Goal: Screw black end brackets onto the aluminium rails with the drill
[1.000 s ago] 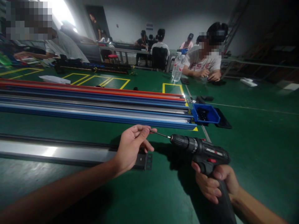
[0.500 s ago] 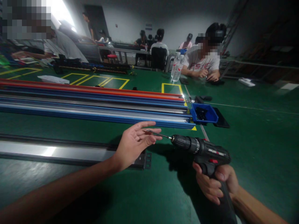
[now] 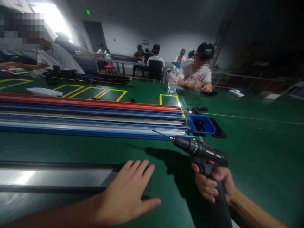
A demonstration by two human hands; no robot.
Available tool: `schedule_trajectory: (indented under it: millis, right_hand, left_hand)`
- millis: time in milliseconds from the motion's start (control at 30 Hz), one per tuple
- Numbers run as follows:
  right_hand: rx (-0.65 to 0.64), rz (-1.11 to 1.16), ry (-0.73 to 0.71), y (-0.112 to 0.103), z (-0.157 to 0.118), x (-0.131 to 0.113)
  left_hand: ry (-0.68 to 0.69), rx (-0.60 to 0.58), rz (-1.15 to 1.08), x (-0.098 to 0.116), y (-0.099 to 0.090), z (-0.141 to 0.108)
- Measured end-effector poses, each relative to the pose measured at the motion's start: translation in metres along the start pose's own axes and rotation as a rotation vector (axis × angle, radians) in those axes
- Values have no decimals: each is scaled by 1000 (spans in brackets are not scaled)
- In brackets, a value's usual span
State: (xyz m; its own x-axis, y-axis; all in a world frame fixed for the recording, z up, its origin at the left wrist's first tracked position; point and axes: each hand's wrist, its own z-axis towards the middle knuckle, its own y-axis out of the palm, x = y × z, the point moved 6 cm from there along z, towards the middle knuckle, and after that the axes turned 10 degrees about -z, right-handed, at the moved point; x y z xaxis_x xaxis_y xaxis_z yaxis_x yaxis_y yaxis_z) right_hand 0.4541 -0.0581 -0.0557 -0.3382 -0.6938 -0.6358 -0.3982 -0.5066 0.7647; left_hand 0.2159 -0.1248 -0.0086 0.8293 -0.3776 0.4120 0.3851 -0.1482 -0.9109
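Note:
In my right hand (image 3: 213,185) is a black cordless drill (image 3: 199,150) with red marks, my fingers wrapped round its grip. Its long thin bit (image 3: 162,134) points left, over the front edge of the blue rails. My left hand (image 3: 129,190) is palm down with the thumb spread, above the right end of a long silver rail with black edges (image 3: 71,175). The hand hides most of that rail's end; I cannot tell whether it touches it.
Long blue rails (image 3: 95,128) and an orange rail (image 3: 95,102) lie across the green table (image 3: 256,152). By their right ends sits a blue bin (image 3: 210,129) of small black parts, beside a dark flat pad (image 3: 220,131). Water bottles (image 3: 174,80) stand near a co-worker (image 3: 196,72).
My left hand has left the drill bit, turned palm down and dropped to the silver rail's end. My right hand still holds the drill. The view has tilted up slightly.

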Motion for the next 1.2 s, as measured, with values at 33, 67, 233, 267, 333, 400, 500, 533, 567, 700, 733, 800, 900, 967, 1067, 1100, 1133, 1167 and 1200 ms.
schedule_trajectory:
  millis: [33,67,233,267,333,400,500,533,567,700,733,800,900,967,1067,1100,1133,1167,1200]
  right_hand:
    - [3,-8,-3,1,7,-3]
    - [4,-17,-7,2,14,-6]
    - [-34,-38,-32,5,37,-12]
    - [-38,-41,-28,4,38,-12]
    - [-22,-53,-27,1,35,-11]
    - [13,-77,-39,-3,29,-12]
    - [77,-122,-55,-7,21,-16]
    - [85,-133,-62,-7,20,-18]
    - [91,-139,-70,-8,19,-20]
    - [47,-104,-105,-9,20,-25]
    - [34,-91,-104,-10,21,-25]
    - [22,-70,-97,-13,21,-24]
    - [22,-51,-74,-19,21,-21]
    - [18,-39,-60,-22,21,-19]
    - [14,-21,-66,-24,22,-19]
    - [15,-16,-72,-24,22,-19]
    - [19,-12,-76,-24,22,-20]
    - [25,-8,-76,-24,23,-20]
    - [28,-2,-74,-24,23,-20]
  left_hand:
    - [3,-5,83,0,6,0]
    - [11,-10,145,0,9,1]
    - [85,-10,205,-9,1,19]
    - [87,-4,198,-13,-3,24]
    - [77,3,181,-22,-10,33]
    - [56,-4,162,-30,-14,40]
    - [31,-3,114,-38,-15,42]
    - [25,4,91,-39,-16,41]
    - [20,11,67,-40,-16,40]
    - [-76,60,63,-43,-22,35]
    - [-105,61,87,-43,-23,35]
    - [-127,40,128,-42,-23,36]
    - [-96,11,155,-38,-21,40]
    - [-83,11,182,-39,-20,41]
    - [-58,7,231,-41,-16,43]
    - [-48,5,246,-42,-15,44]
    - [-38,1,260,-42,-14,44]
    - [-28,-4,273,-43,-12,44]
    - [-18,-8,283,-43,-11,45]
